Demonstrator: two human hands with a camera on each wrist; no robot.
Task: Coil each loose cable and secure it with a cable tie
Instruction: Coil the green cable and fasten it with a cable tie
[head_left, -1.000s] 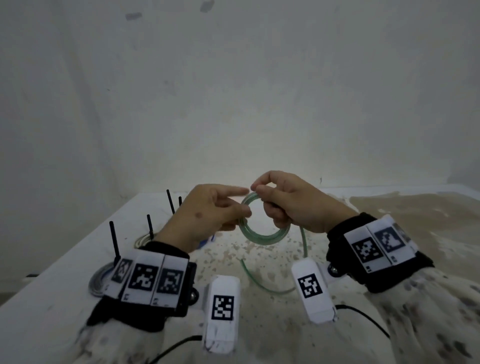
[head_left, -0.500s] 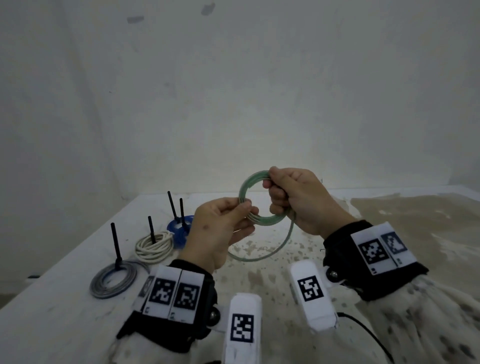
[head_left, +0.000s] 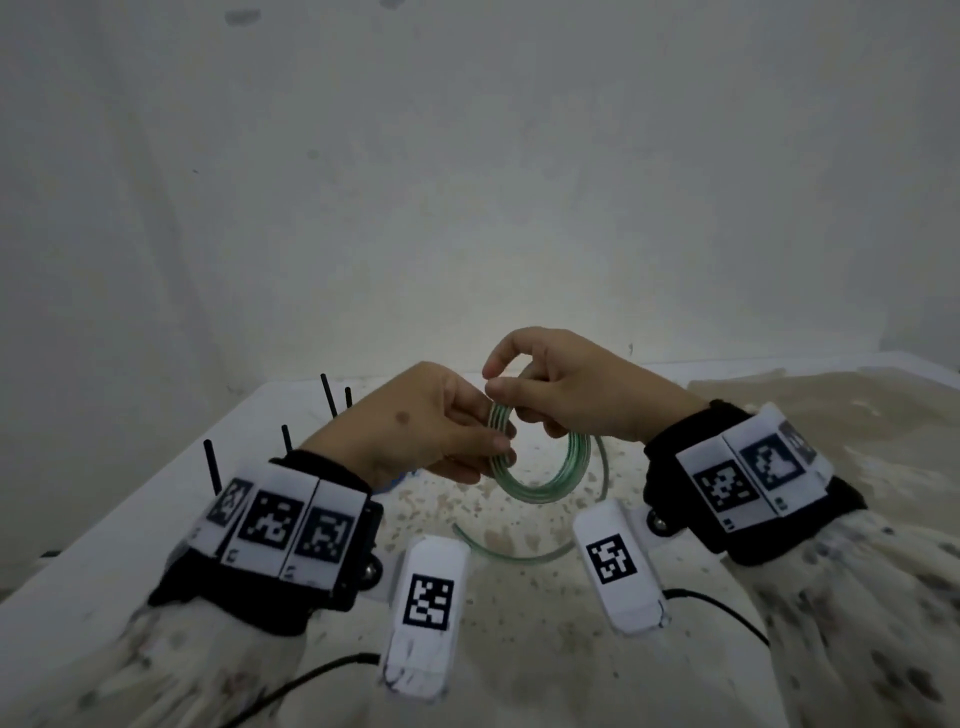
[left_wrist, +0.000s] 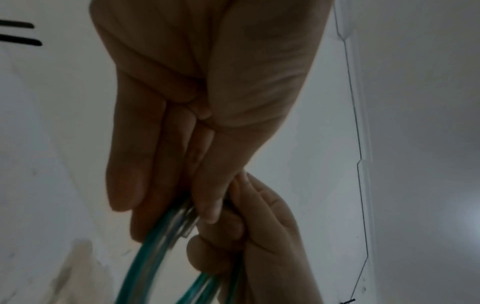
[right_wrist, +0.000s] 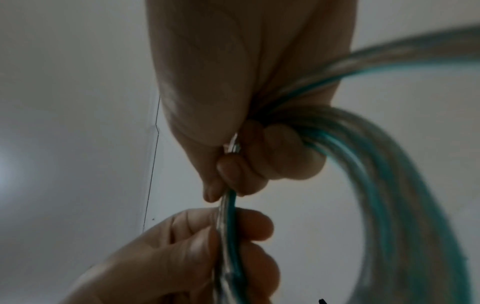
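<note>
left hand: raised above table, pinching green cable coil's left side | right hand: fingers curled around coil's top | loose tail droops to the tabletop

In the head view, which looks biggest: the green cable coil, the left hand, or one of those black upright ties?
1. Left hand, though nearer the camera.
2. Green coil.
3. Black tie, thin and farther away.

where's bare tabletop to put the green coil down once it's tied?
Bare table lies right of the right hand, out to the wall. Another bare strip runs along the near left edge. The spot under the green coil holds its loose tail. Back left is crowded: black cable ties stand there.
</note>
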